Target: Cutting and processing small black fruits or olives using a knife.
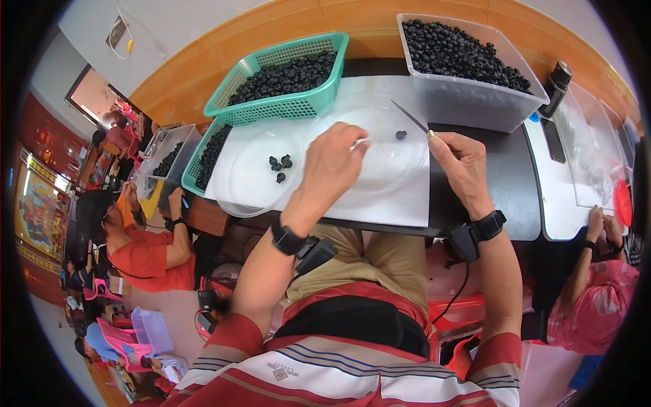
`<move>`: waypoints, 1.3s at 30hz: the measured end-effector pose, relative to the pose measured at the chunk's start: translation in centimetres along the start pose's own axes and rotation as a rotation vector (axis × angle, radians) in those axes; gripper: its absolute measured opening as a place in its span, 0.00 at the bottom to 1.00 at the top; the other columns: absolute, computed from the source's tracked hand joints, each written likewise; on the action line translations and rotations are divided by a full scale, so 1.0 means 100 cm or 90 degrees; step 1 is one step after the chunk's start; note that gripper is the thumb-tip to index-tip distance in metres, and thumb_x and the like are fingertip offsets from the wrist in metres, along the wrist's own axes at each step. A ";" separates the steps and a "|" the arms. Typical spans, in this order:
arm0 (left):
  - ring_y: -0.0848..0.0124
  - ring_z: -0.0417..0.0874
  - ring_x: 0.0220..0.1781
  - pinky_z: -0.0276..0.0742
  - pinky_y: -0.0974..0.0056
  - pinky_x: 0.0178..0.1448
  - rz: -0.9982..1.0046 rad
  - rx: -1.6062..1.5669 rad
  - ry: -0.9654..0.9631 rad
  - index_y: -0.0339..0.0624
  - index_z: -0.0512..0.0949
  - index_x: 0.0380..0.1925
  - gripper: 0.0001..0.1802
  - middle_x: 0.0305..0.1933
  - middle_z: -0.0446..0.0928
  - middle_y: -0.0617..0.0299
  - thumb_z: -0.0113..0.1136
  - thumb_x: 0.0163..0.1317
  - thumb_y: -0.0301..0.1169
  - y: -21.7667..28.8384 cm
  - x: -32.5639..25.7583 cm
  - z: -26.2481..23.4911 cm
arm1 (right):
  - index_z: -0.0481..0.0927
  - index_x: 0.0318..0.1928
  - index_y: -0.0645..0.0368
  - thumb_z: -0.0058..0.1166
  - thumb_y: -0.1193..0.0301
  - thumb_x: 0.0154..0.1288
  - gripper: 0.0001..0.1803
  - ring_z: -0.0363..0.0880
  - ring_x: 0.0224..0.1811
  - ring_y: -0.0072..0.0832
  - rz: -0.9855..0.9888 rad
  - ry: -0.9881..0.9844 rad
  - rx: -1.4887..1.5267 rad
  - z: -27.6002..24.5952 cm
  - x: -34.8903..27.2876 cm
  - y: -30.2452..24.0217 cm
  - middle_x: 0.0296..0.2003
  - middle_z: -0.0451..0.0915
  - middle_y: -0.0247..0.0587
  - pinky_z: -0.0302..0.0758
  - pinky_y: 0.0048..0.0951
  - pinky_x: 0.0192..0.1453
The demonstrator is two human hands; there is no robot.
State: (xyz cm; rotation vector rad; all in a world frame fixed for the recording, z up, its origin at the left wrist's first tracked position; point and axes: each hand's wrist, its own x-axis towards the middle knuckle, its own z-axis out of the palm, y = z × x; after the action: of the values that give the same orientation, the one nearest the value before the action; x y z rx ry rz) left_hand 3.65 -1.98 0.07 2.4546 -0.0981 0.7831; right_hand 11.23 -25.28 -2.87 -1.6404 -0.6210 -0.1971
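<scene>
Two clear round plastic dishes sit on a white sheet (400, 203) on the dark table (515, 197), and that's where the hands are working. The right hand (463, 161) has its fingers pressed together around a thin pointed tool (409, 117), a slim dark metal needle or blade with a yellowish bit where it meets the grip, its tip angled up and left over the right dish (386, 163). One small black bead-like ring (401, 134) lies alone in that dish, just beside the tool's shaft. The left hand (333, 163) hovers over the gap between the dishes, fingers curled and pinching something thin and whitish at the tips; can't tell what it is. The left dish (237, 183) holds a little cluster of black rings (279, 165), small, round, matte black, each apparently with a hole. Behind the dishes, a green mesh basket (285, 105) and a clear plastic bin (475, 102) are both heaped with the same black pieces. Both wrists wear black strapped devices with cables. Other people sit working at tables on either side.
</scene>
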 end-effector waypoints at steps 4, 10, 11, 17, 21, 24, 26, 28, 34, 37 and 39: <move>0.53 0.85 0.40 0.80 0.56 0.46 0.042 0.027 -0.090 0.36 0.83 0.40 0.09 0.39 0.83 0.49 0.64 0.61 0.28 0.002 0.028 0.034 | 0.87 0.38 0.67 0.63 0.58 0.69 0.20 0.63 0.25 0.12 0.003 0.014 0.007 0.001 0.005 0.000 0.20 0.70 0.22 0.61 0.21 0.28; 0.47 0.83 0.45 0.79 0.52 0.50 0.032 0.033 -0.164 0.37 0.84 0.42 0.11 0.43 0.83 0.47 0.63 0.61 0.30 0.001 0.056 0.062 | 0.87 0.40 0.67 0.63 0.58 0.69 0.20 0.64 0.25 0.12 -0.007 0.017 0.018 -0.002 0.007 0.000 0.21 0.72 0.22 0.62 0.20 0.29; 0.47 0.84 0.47 0.79 0.51 0.51 0.007 0.048 -0.201 0.37 0.84 0.43 0.12 0.44 0.84 0.46 0.62 0.62 0.30 0.001 0.059 0.066 | 0.87 0.40 0.67 0.63 0.58 0.69 0.20 0.64 0.25 0.12 -0.007 0.019 0.018 -0.003 0.007 0.000 0.21 0.72 0.22 0.62 0.20 0.29; 0.51 0.84 0.51 0.79 0.54 0.54 -0.087 -0.001 -0.291 0.38 0.84 0.46 0.14 0.48 0.84 0.44 0.62 0.61 0.31 -0.004 0.062 0.065 | 0.87 0.42 0.66 0.64 0.60 0.69 0.18 0.66 0.26 0.12 0.001 0.015 0.041 -0.004 0.008 -0.001 0.22 0.74 0.23 0.64 0.19 0.30; 0.52 0.85 0.48 0.79 0.54 0.53 -0.078 0.002 -0.327 0.37 0.84 0.43 0.14 0.45 0.84 0.44 0.64 0.59 0.31 -0.003 0.060 0.058 | 0.87 0.42 0.67 0.64 0.61 0.68 0.18 0.67 0.27 0.12 0.001 0.020 0.030 -0.004 0.008 -0.002 0.22 0.75 0.24 0.65 0.19 0.31; 0.52 0.85 0.44 0.79 0.55 0.50 -0.025 -0.027 -0.289 0.35 0.83 0.40 0.12 0.39 0.84 0.45 0.65 0.58 0.30 -0.003 0.052 0.052 | 0.87 0.41 0.67 0.64 0.61 0.68 0.18 0.67 0.27 0.12 -0.002 0.020 0.016 -0.002 0.008 0.002 0.22 0.75 0.24 0.65 0.19 0.31; 0.54 0.85 0.41 0.80 0.56 0.47 -0.024 -0.088 -0.299 0.33 0.82 0.37 0.10 0.36 0.84 0.47 0.66 0.56 0.27 -0.005 0.049 0.049 | 0.87 0.41 0.67 0.64 0.61 0.68 0.17 0.67 0.27 0.12 -0.007 0.017 0.005 -0.002 0.008 0.005 0.22 0.75 0.24 0.65 0.19 0.31; 0.54 0.85 0.40 0.80 0.57 0.47 -0.023 -0.097 -0.296 0.33 0.82 0.37 0.10 0.36 0.84 0.46 0.66 0.56 0.26 -0.005 0.046 0.044 | 0.87 0.40 0.67 0.63 0.61 0.69 0.17 0.67 0.27 0.12 -0.005 0.023 0.001 -0.001 0.009 0.008 0.22 0.75 0.24 0.64 0.19 0.30; 0.64 0.86 0.39 0.80 0.61 0.44 -0.118 -0.230 -0.268 0.32 0.83 0.39 0.11 0.36 0.85 0.53 0.68 0.58 0.25 0.001 0.029 0.027 | 0.86 0.38 0.68 0.63 0.61 0.70 0.18 0.66 0.27 0.12 0.025 -0.013 -0.003 0.000 0.010 -0.002 0.23 0.74 0.23 0.63 0.19 0.30; 0.70 0.86 0.41 0.82 0.65 0.46 -0.233 -0.448 -0.253 0.31 0.83 0.42 0.13 0.38 0.84 0.57 0.70 0.59 0.26 -0.003 0.024 0.011 | 0.86 0.38 0.68 0.63 0.61 0.69 0.19 0.66 0.27 0.12 0.004 -0.037 -0.031 0.007 0.021 -0.011 0.23 0.74 0.23 0.63 0.19 0.30; 0.72 0.86 0.42 0.84 0.67 0.48 -0.294 -0.595 -0.252 0.31 0.82 0.43 0.13 0.39 0.84 0.59 0.70 0.60 0.27 -0.006 0.022 0.006 | 0.86 0.38 0.68 0.63 0.60 0.69 0.19 0.66 0.27 0.12 0.002 -0.047 -0.037 0.011 0.032 -0.014 0.23 0.74 0.23 0.63 0.19 0.30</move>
State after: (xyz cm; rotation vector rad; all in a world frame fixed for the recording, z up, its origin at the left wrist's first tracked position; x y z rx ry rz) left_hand 5.88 -1.56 0.56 1.5954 -0.0271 -0.0036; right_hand 12.95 -23.28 -0.35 -1.7110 -0.6738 -0.1537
